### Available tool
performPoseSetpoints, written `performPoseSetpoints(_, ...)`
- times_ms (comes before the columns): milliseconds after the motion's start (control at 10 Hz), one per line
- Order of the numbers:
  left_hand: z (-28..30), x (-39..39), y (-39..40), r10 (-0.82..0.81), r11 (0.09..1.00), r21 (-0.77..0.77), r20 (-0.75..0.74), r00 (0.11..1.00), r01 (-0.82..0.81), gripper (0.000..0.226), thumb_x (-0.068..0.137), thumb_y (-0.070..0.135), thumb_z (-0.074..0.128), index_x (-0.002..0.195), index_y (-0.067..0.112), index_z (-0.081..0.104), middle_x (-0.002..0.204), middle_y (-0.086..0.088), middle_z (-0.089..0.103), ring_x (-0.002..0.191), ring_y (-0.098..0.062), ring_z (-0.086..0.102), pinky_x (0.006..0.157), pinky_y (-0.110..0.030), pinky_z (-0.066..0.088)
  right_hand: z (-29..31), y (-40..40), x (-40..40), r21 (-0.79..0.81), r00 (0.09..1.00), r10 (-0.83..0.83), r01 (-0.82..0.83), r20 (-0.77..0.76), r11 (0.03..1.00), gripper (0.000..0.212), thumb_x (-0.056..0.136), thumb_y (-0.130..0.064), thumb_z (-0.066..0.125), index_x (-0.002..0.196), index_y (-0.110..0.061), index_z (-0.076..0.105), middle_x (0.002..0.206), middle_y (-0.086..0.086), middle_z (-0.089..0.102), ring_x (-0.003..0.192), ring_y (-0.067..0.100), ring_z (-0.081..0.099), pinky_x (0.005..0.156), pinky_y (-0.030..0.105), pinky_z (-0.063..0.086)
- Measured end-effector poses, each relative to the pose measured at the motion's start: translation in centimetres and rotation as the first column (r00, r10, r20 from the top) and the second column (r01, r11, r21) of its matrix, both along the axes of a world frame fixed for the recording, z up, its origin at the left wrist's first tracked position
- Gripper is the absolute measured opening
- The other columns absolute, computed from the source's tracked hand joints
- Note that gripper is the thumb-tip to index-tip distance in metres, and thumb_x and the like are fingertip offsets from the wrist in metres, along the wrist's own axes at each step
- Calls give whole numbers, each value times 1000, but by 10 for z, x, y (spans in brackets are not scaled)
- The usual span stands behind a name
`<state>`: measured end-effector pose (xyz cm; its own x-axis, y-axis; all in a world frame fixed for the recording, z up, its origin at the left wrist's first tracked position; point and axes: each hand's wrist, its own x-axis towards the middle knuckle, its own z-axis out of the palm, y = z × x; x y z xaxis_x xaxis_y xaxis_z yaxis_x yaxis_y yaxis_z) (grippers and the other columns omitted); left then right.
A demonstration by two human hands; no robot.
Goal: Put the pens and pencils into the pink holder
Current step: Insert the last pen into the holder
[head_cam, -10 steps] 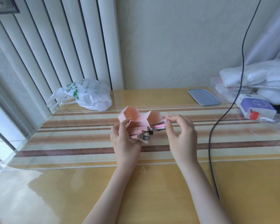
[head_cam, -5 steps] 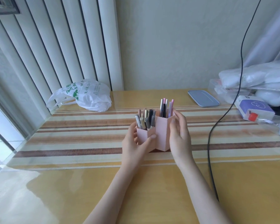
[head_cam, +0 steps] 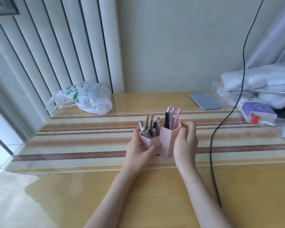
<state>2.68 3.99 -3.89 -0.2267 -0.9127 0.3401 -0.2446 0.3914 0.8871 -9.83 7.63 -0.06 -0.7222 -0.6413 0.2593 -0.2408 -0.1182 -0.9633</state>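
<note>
The pink holder (head_cam: 166, 142) stands upright on the striped table mat, made of joined hexagonal cups. Several pens and pencils (head_cam: 149, 129) stick up from its lower left cup, and a few more pens (head_cam: 171, 117), pink and black, rise from the taller right cup. My left hand (head_cam: 138, 150) wraps the left cup, thumb across its front. My right hand (head_cam: 186, 142) grips the right cup's side, fingers curled at its rim.
A white plastic bag (head_cam: 85, 98) lies at the back left. A blue-grey lid (head_cam: 205, 100) sits at the back right, with a purple box (head_cam: 256, 109), a clear bottle (head_cam: 276, 125) and white bags (head_cam: 257, 79). A black cable (head_cam: 212, 145) hangs down right of my right hand.
One second ago the holder lay tipped on its side with the pens horizontal. It was turned upright and now stands on the mat, both hands still on it.
</note>
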Motion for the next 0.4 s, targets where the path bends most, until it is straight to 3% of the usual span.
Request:
performPoseSetpoints(200,2,-1,4,-1,1000,-10,-11,1000,1,42,77,17,73,76,33,34,63,13,48,56,0,47,54,-16,39,0,2,-2,33,1000,8,-8,5,999,20,95,-6,32,92,-17,48,68,-4,53,60,7,47,50,20,34)
performPoseSetpoints(300,5,0,7,-15,1000,-4,-23,1000,15,37,76,23,74,85,35,39,69,14,51,63,0,50,57,-16,39,-5,5,0,16,1000,27,-27,11,999,21,95,-4,34,93,-16,51,74,-9,57,65,3,50,50,11,35)
performPoseSetpoints(400,5,8,14,-8,1000,25,-34,999,9,59,68,43,61,121,23,44,108,9,58,102,-8,53,84,-21,42,-7,16,-6,-6,1000,-11,11,-6,1000,21,91,1,43,96,-13,57,88,-9,62,78,2,56,67,10,43)
